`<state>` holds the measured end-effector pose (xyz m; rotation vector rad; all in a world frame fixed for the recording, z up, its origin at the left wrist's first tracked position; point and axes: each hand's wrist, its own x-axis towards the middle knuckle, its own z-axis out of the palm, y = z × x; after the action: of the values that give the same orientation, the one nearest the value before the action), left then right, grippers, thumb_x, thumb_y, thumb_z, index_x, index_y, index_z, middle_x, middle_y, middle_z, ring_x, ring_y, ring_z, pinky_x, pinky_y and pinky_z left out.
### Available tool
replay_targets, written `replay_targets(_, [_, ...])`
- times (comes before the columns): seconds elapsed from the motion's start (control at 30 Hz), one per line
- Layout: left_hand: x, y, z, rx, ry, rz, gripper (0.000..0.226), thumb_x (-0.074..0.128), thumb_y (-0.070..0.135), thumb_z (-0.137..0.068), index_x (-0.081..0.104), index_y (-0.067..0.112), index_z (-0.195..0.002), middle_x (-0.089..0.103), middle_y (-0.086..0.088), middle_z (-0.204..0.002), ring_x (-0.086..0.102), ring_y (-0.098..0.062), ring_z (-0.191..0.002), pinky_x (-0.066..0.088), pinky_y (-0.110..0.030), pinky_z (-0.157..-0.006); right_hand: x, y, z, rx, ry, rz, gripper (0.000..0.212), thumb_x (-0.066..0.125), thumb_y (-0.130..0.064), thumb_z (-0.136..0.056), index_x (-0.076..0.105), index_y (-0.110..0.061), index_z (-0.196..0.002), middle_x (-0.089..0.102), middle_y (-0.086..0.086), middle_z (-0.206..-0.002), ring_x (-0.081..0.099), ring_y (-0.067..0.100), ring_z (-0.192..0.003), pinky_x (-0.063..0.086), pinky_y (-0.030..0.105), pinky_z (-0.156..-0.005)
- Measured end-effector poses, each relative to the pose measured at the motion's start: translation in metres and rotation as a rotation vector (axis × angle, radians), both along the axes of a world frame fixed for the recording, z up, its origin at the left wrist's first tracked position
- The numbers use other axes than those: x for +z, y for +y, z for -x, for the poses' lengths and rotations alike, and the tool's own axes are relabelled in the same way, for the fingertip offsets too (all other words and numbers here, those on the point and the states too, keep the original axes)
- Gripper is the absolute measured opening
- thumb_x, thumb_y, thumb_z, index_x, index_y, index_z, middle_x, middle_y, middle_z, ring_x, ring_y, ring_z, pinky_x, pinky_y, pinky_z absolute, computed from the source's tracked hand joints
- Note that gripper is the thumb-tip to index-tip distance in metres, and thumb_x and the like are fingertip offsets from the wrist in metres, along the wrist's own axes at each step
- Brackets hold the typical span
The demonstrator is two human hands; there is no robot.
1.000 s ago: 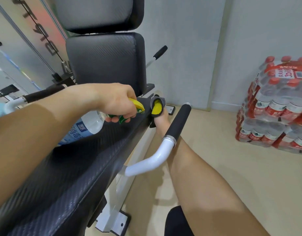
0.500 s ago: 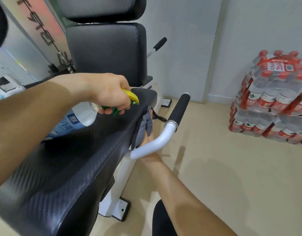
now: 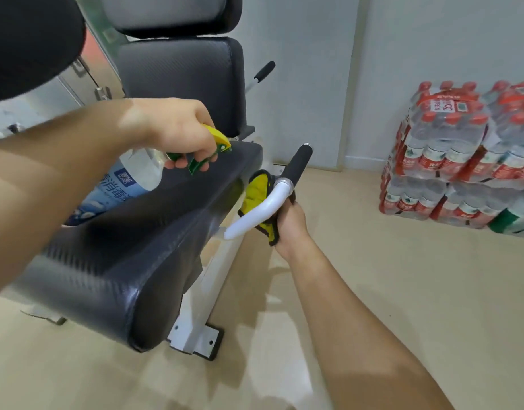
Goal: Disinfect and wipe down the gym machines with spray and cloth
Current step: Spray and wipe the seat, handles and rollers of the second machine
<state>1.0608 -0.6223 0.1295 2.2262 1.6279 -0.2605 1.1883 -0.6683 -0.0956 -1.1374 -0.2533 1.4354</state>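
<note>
Yellow cloth (image 3: 258,187): right hand (image 3: 289,224) clutches it, apparently wiping white bar (image 3: 263,207)
Spray bottle (image 3: 130,180): left hand (image 3: 178,128) grips it
Next: probably the black grip (image 3: 297,162)

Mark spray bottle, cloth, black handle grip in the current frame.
spray bottle (image 3: 122,184), head view, on its blue label.
cloth (image 3: 258,187), head view, on its yellow face.
black handle grip (image 3: 295,164), head view, mid-length of the foam.

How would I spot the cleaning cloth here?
Find the black padded seat. Beside its right edge a white handle bar curves upward; the cloth is behind that bar, gripped in the right hand. Unlike the hard yellow nozzle of the spray bottle, it is soft yellow fabric, dark-edged.
</note>
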Motion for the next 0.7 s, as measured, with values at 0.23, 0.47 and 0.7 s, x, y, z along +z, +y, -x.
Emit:
replay_targets(0.23, [0.025,-0.056,0.018,0.125,0.058,-0.247,0.016,0.059,0.007,-0.08,0.075,0.005,-0.075,0.069,-0.012,-0.056,0.056,-0.023,-0.041,0.051,-0.032,-0.052,0.014,-0.037,-0.022,0.099,0.122,-0.077,0.019,0.046,-0.038,-0.104,0.06,-0.026,-0.107,0.073,0.011,-0.098,0.068,0.032,-0.079,0.054,0.038,-0.065])
replay_targets(0.47, [0.052,-0.127,0.031,0.27,0.014,-0.273,0.025,0.059,0.021,-0.068,0.073,0.004,-0.08,0.074,-0.022,-0.073,0.062,-0.031,-0.05,0.055,-0.035,-0.056,0.03,-0.074,-0.002,0.172,-0.112,0.143,0.028,0.049,-0.035,-0.096,0.056,-0.016,-0.116,0.065,0.012,-0.106,0.062,0.028,-0.086,0.048,0.032,-0.061])
replay_targets(0.7, [0.037,-0.23,0.023,0.379,-0.141,-0.414,0.009,0.059,0.015,-0.089,0.067,0.011,-0.093,0.071,-0.015,-0.072,0.07,-0.027,-0.055,0.056,-0.033,-0.055,0.023,-0.126,0.005,0.236,-0.038,0.202,0.045,0.052,-0.034,-0.098,0.047,-0.012,-0.137,0.059,0.015,-0.129,0.059,0.031,-0.11,0.047,0.043,-0.097])
